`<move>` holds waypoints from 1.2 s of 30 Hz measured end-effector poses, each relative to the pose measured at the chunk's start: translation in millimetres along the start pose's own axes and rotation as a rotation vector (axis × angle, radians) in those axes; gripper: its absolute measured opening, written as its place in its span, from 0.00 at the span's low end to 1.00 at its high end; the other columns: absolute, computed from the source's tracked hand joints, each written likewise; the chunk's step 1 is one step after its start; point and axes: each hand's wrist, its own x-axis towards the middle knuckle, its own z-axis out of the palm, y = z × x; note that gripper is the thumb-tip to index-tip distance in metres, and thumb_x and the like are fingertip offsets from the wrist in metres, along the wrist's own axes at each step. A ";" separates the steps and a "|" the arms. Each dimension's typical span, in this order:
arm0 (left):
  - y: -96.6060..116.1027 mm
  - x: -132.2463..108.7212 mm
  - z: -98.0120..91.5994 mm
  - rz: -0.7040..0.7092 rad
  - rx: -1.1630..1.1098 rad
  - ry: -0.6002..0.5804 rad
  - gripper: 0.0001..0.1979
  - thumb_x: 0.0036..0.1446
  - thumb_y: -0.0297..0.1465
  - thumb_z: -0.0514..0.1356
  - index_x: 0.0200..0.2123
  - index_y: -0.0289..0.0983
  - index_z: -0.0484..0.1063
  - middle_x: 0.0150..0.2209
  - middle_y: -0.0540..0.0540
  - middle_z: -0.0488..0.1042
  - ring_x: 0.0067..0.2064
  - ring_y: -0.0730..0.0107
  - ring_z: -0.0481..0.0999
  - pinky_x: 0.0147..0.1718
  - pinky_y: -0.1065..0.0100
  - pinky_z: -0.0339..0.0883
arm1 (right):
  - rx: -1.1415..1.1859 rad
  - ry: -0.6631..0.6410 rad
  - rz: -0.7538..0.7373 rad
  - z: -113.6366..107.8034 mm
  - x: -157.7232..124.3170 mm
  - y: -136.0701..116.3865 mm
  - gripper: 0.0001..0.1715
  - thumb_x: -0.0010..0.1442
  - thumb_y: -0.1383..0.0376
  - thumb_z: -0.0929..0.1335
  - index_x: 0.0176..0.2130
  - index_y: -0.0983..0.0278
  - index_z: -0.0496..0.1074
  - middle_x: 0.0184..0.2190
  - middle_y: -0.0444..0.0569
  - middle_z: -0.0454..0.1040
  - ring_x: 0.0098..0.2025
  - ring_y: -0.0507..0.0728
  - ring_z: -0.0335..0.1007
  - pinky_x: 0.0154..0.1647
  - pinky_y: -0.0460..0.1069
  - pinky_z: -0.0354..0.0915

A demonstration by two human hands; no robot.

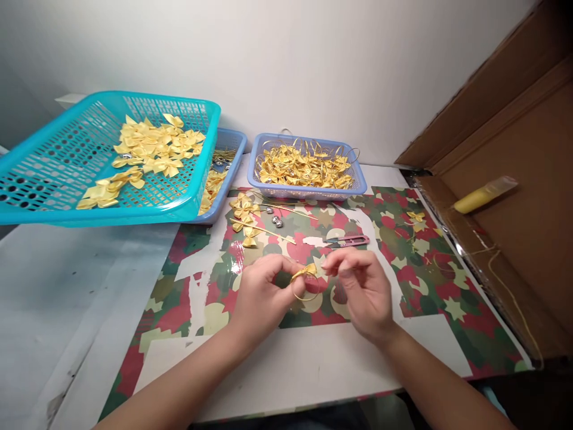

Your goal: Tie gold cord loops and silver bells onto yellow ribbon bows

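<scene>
Between the thumb and fingertips of my left hand (264, 289) is a yellow ribbon bow (308, 270) on a thin gold cord loop (308, 298), which hangs below it. Just right of the bow, my right hand (364, 289) has its fingers curled and its thumb bent in towards them; whatever they may pinch is too small to make out. Beyond my hands lie thread snips (347, 240) with pink handles. Several loose yellow bows (244, 206), straight gold cords (273, 232) and small silver bells (277, 221) lie to their left.
A turquoise basket (188, 206) of bows stands at left, overlapping a blue basket (228, 191). Another blue basket (308, 192) holds looped bows at the back. Cardboard (505, 119) walls the right side, with a yellow tube (483, 196) against it. Patterned sheeting (456, 286) covers the table.
</scene>
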 end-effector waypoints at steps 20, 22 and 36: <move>-6.1 8.0 2.7 -0.113 -0.213 0.008 0.04 0.51 0.27 0.63 0.25 0.37 0.72 0.28 0.50 0.78 0.30 0.72 0.77 0.27 0.74 0.70 | 0.264 0.395 0.018 -56.3 26.2 -30.6 0.06 0.58 0.62 0.72 0.34 0.57 0.71 0.24 0.37 0.71 0.25 0.49 0.75 0.29 0.44 0.75; -6.0 8.5 3.2 -0.133 -0.255 -0.014 0.04 0.50 0.26 0.63 0.25 0.37 0.72 0.28 0.49 0.79 0.29 0.71 0.78 0.27 0.73 0.71 | 0.258 0.470 -0.038 -65.0 28.3 -33.7 0.07 0.56 0.62 0.74 0.33 0.57 0.72 0.24 0.36 0.71 0.24 0.49 0.75 0.27 0.43 0.75; -5.5 7.4 6.5 -0.242 -0.282 -0.126 0.07 0.52 0.29 0.63 0.24 0.37 0.69 0.27 0.47 0.80 0.29 0.67 0.80 0.24 0.72 0.71 | 0.204 0.631 -0.112 -77.8 29.2 -44.8 0.04 0.54 0.65 0.74 0.32 0.56 0.76 0.23 0.37 0.66 0.27 0.48 0.72 0.32 0.41 0.76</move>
